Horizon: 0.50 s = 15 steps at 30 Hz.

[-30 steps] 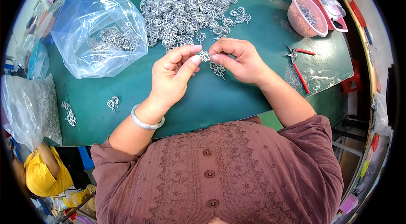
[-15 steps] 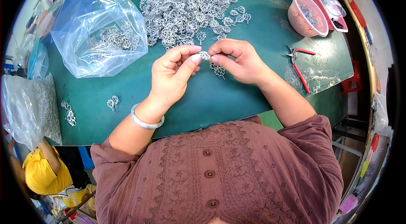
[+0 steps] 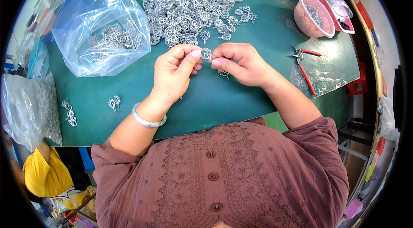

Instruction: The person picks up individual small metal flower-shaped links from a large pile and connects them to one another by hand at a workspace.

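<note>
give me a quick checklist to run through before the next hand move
1. Wire piece pinched by the left hand: ok.
2. Right hand at the piece's other side: ok.
3. Firmness of either grip: cannot tell.
4. Nothing loose under the right hand: not ok, a second piece shows there, partly hidden.
5. Pliers apart from both hands: ok.
6. Bag apart from both hands: ok.

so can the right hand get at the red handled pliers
Probably yes: the red-handled pliers lie uncovered on the table, to the right of the right hand, with nothing seen between. It would likely have to leave the wire piece first.
</note>
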{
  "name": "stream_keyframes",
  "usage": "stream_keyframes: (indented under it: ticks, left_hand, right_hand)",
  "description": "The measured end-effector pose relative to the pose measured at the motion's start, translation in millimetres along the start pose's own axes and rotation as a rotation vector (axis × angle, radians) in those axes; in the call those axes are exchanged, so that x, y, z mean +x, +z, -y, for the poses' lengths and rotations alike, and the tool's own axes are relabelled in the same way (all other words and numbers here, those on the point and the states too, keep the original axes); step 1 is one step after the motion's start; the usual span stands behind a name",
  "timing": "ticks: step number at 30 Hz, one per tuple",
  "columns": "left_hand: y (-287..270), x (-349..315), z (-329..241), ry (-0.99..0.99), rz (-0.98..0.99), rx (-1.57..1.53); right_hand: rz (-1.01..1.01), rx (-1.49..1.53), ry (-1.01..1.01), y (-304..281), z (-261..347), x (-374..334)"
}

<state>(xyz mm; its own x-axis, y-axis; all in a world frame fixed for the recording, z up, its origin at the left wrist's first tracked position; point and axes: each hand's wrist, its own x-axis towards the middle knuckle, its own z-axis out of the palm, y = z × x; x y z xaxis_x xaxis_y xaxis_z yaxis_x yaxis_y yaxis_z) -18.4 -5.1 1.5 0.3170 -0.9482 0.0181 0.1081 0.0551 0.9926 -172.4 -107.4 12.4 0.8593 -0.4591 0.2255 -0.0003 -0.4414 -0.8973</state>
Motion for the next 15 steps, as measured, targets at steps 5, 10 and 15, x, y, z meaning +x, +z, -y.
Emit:
stream_keyframes:
  ticks: [5, 10, 15]
  left_hand:
    - [-0.8, -0.3, 1.3, -0.007, 0.008, -0.005]
    - [-0.2, -1.0, -0.4, 0.028, 0.032, 0.007]
    - [-0.5, -0.9, 0.7, 0.053, 0.045, 0.002]
  right_hand:
    - [0.010, -0.013, -0.010, 0.0, -1.4, 0.2]
    - [-0.007, -0.110, -0.093, 0.9, -2.1, 1.4]
    - [-0.018, -0.153, -0.117, 0.7, -0.9, 1.6]
